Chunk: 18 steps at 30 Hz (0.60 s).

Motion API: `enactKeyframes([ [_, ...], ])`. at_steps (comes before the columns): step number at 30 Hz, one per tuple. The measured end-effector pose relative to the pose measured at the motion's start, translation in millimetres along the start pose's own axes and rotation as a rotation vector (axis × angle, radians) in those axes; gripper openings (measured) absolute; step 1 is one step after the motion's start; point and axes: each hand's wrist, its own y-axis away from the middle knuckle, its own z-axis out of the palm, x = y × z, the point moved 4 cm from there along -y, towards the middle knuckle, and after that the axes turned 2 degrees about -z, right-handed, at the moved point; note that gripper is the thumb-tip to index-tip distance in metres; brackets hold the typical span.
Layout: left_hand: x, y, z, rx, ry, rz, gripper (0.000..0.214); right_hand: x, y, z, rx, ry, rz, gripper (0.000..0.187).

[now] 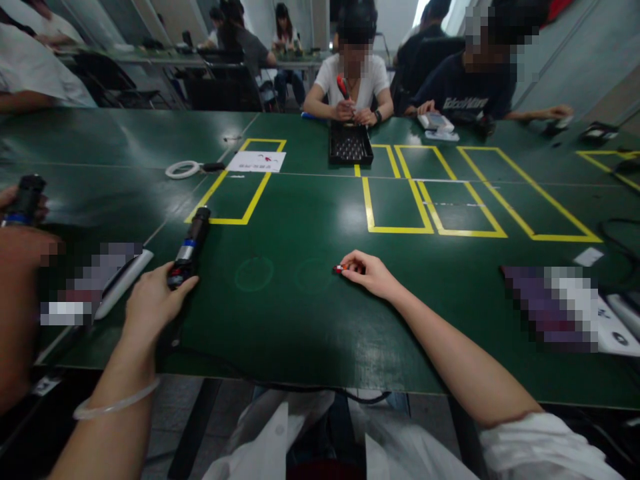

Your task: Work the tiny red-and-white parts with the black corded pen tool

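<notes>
My left hand point(156, 299) grips the near end of a black cylindrical tool point(189, 247) with a blue and silver band, on the left of the green table. Its far end points away from me. Over the middle of the table, my right hand point(370, 272) pinches a small red and white piece point(339, 269) between thumb and fingertips. The piece is too small for me to tell its kind. Faint chalk-like circles point(254, 274) mark the tabletop between my two hands.
Yellow tape outlines point(400, 230) cross the green table point(300, 333). Across from me, a person works over a black tray point(351, 160) of small parts. A paper sheet point(257, 161) and a coiled white cable point(183, 169) lie at back left. Another person's arm point(20, 293) is at far left.
</notes>
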Motion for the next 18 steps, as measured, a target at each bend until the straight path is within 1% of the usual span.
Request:
enactKeyframes([
  [1, 8.9, 0.3, -1.2, 0.043, -0.030, -0.033, 0.073, -0.1, 0.1, 0.1, 0.000, -0.002, 0.001, 0.019],
  [2, 20.5, 1.0, -1.2, 0.048, -0.022, -0.026, 0.071, -0.2, 0.2, 0.2, 0.000, -0.004, 0.002, 0.019],
  [7, 92.2, 9.4, -1.6, 0.008, 0.036, 0.200, 0.066, -1.0, 0.9, 0.3, 0.000, -0.006, -0.001, 0.019],
  [12, 161.5, 18.1, 1.2, -0.015, 0.064, 0.375, 0.057, -1.9, 0.9, -1.3, 0.041, 0.021, -0.037, 0.017],
  [16, 215.9, 28.4, 3.7, -0.022, 0.078, 0.521, 0.051, 1.4, 0.1, -0.5, 0.059, -0.012, -0.025, 0.018],
  [18, 240.0, 33.8, 5.9, -0.025, 0.089, 0.589, 0.049, 2.4, -0.1, -0.3, 0.086, -0.026, -0.044, 0.018],
])
